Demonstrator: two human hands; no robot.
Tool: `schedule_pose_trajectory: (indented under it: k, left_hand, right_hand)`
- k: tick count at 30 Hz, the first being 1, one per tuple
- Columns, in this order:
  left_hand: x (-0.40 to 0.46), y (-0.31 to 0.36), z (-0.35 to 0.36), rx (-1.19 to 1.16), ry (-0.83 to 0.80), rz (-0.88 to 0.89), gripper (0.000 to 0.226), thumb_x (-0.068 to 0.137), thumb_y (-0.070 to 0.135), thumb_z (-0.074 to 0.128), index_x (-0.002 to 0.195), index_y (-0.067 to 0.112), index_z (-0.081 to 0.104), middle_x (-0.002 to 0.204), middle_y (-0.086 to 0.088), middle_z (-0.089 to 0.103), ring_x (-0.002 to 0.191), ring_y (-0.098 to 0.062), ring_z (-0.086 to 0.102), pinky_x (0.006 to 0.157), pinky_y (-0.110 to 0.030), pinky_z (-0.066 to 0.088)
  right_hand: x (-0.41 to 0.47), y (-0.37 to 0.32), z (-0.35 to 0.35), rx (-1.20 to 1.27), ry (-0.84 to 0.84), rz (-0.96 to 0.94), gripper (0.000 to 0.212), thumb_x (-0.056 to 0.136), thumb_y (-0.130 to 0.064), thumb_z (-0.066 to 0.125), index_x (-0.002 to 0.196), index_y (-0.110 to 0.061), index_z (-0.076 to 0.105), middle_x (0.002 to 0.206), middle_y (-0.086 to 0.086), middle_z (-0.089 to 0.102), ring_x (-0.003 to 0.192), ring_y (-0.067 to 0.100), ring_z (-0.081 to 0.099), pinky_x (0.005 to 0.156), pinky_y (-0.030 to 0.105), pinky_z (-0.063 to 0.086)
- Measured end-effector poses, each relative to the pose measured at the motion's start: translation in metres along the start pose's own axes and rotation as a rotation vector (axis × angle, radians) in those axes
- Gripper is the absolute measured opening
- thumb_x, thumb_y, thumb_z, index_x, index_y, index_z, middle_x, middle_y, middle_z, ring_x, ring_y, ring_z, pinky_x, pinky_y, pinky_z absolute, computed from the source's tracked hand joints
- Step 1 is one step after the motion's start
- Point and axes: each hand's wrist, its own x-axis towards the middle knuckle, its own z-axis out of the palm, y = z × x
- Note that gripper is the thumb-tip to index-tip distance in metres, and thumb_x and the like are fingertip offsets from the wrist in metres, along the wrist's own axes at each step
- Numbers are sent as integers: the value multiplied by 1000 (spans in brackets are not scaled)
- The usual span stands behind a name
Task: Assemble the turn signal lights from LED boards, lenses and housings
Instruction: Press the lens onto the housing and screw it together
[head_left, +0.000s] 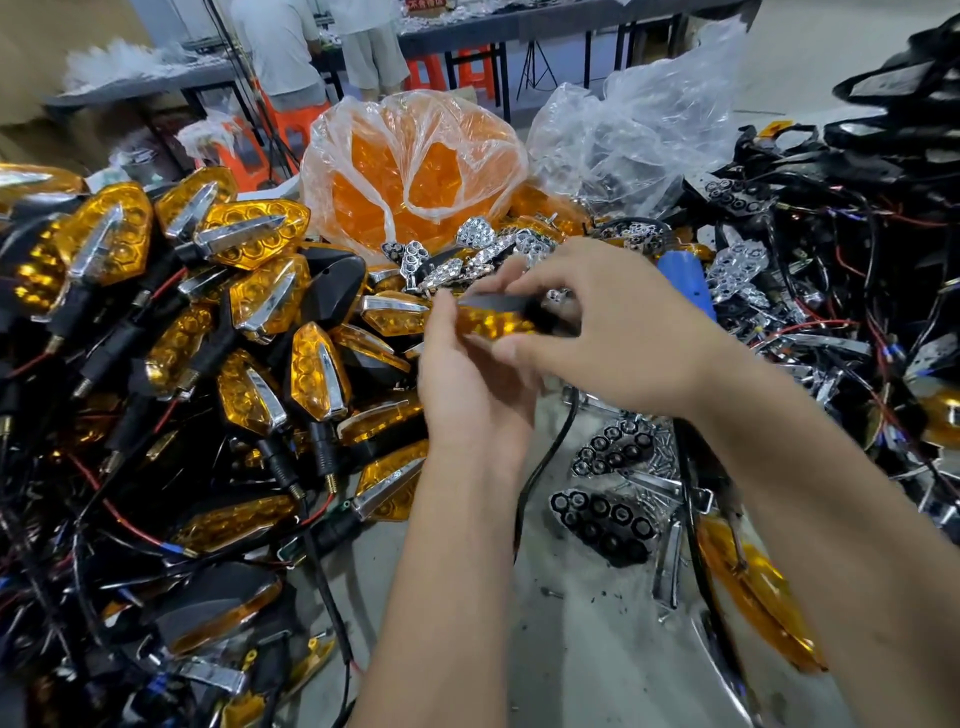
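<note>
Landmark: the turn signal unit (498, 317) held mid-frame above the grey tabletop (571, 649).

Near side of the unit: two black honeycomb reflector inserts (605, 525) lie flat on the tabletop, with a scatter of small screws (660, 467) just right of them. A black cable (545, 467) runs down from under the unit. Lower right of the unit, a loose amber lens (758, 592).

At the unit: left hand (467, 384) grips it from below and left, fingers curled round the amber lens side. Right hand (613, 327) clamps on it from above and right, fingertips on the black housing edge. Both hands blurred, so exact finger contact is hard to read. Unit sits tilted, amber face toward the camera, black housing on top.

Step judged: pressing lens and housing together, near the end of one unit. Whether the seam is fully seated, cannot tell. Next move likely calls for an even squeeze along the seam, then dropping the unit on the finished pile.

Left of the unit: heap of finished turn signals (171, 322), amber lenses, chrome strips, black stalks, red and black wires.

Just behind the unit: chrome reflector pieces (467, 254). Right of it: tangle of wired black housings (857, 291).

Farther behind: clear bag of amber lenses (410, 166), an emptier clear bag (634, 119) beside it. Farthest: benches and two standing people (322, 47).
</note>
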Motion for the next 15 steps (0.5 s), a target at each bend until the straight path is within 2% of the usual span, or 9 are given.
schedule_pose_trajectory:
  k: [3,5,6,7,9,11,15]
  left_hand:
    - [5,16,-13,-236,75,-37,30,103,36,47,88,13,59,82,-2,68,77,-24,71,73,-38,62]
    - [4,28,-20,-313,38,-72,23,96,33,51,82,15,52,69,4,56,58,-14,57,58,-25,56]
    - [4,32,-24,-297,-7,-89,27,95,38,54,79,16,51,65,7,52,53,-11,51,51,-21,51]
    - [4,36,-26,-257,-53,-101,34,95,46,58,77,18,50,63,9,50,50,-8,48,47,-20,47]
    - [2,42,-26,-170,-127,-99,44,92,61,62,74,22,49,59,12,48,47,-5,45,44,-19,44]
    - [1,44,-25,-127,-152,-85,40,90,57,63,74,23,48,57,12,47,45,-4,44,43,-18,43]
    - [-1,49,-25,-117,-134,-76,34,94,44,62,73,22,49,56,12,47,43,-4,44,41,-18,41]
  right_hand:
    - [-2,-12,-14,-4,-146,-16,28,85,-52,75,88,-24,78,87,-5,77,77,8,71,75,35,59]
    - [-4,-14,-23,-12,-196,2,38,92,-54,65,81,-18,76,74,2,75,66,18,71,62,38,59]
    - [-5,-13,-26,-28,-265,47,39,96,-47,63,78,-14,74,70,4,74,61,19,71,56,36,59]
    - [-6,-12,-28,-56,-369,115,36,100,-37,63,78,-11,73,69,5,75,59,17,73,53,33,61]
    - [-10,-10,-25,-132,-627,242,24,101,-22,64,82,-10,75,70,2,76,60,14,76,59,31,65]
    - [-14,-12,-15,-180,-828,285,17,99,-15,66,85,-11,75,68,1,76,59,12,75,61,29,65]
    - [-20,-21,8,-111,-1019,279,18,95,-5,71,78,-9,69,67,8,76,47,12,67,55,27,63]
